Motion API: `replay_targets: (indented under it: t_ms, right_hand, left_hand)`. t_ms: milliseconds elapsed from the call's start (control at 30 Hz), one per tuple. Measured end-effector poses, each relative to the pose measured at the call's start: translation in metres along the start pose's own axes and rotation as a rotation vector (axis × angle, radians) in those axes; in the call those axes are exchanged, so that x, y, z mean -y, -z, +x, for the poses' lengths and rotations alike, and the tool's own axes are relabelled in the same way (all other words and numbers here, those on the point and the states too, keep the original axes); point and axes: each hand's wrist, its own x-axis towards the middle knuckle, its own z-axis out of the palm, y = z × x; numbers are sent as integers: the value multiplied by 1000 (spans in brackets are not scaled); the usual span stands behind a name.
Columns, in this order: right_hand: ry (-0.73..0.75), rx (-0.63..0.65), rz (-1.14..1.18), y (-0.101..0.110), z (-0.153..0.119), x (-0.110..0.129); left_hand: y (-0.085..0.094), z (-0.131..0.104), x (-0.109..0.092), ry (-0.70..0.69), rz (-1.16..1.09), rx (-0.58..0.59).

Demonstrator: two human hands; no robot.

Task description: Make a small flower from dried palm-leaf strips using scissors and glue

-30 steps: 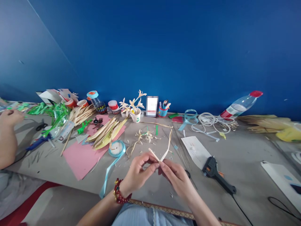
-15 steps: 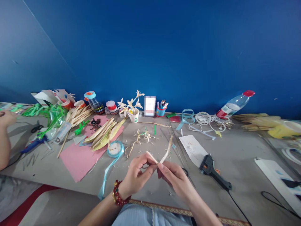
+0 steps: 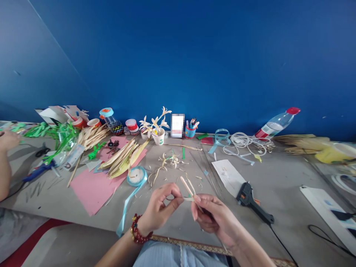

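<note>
- The right hand is at the near centre, its thumb and fingertips pinched on a slender cream strip of dried husk-like material; the strip slants up from the grip towards the far left, with a narrow curved length beside it.
- The left hand is just left of it, thumb and forefinger closed together at the end of a short, thin, pale strand; the strand spans the gap to the right fingertips; a bracelet of dark red beads circles the left wrist.
- Beyond the hands, on the grey tabletop, lie small cream flower-shaped pieces with thin petals; pale scraps are scattered about them.
- Farther back stands a small white paper cup; cream flowers with pointed petals rise from it; a blue-and-red cylindrical holder full of pens stands to its right.
- Left of the hands, a round spool of light blue ribbon trails its loose end to the near edge; flat pink paper sheets and a heap of long yellowish husks lie farther left.
- Right of the hands, a black pistol-shaped glue gun rests by a white paper sheet; at the far left, another person's hand is partly in view, its grip impossible to tell.
</note>
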Motion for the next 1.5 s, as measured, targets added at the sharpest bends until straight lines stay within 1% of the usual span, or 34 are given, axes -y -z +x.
replay_targets:
  t_ms: [133, 200, 300, 433, 533, 600, 667, 867, 1000, 1067, 1167, 1267, 1367, 1433, 1500]
  right_hand:
    - [15, -1, 6, 0, -2, 5]
    - [61, -48, -53, -1, -2, 5]
    - [163, -143, -254, -2, -1, 3]
    - [267, -166, -551, -7, 2, -3]
    - [321, -194, -640, -12, 6, -5]
    - [308, -190, -631, -13, 8, -5]
    - [258, -160, -564, -13, 9, -5]
    - [95, -56, -175, -5, 7, -7]
    - [32, 17, -10, 1, 3, -5]
    - [22, 43, 17, 2, 0, -2]
    - [77, -3, -81, 0, -2, 1]
    - [160, -46, -272, -4, -1, -2]
    - [229, -80, -447, -7, 2, -5]
    - [252, -114, -515, -9, 4, -6]
    - [246, -117, -525, -10, 3, -4]
  left_hand:
    - [0, 0, 5, 32, -28, 8]
    - [0, -1, 7, 56, -36, -9]
    - [-1, -1, 10, 41, -35, -51]
    - [-3, 0, 8, -58, 6, -88]
    - [-4, 0, 4, -104, 44, -80]
    - [-4, 0, 2, -121, 66, -77]
    - [-4, 0, 0, -136, 86, -74]
    - [-2, -3, 4, -165, 82, -71]
    - [-1, -5, 8, -136, 40, -48]
    - [-1, -5, 10, -112, 39, -47]
    - [-2, -4, 11, -100, 40, -63]
    - [-5, -4, 10, -124, 41, -95]
    - [-6, -3, 8, -146, 65, -97]
    - [-6, -3, 7, -156, 87, -98]
    - [-4, -4, 7, -173, 103, -101]
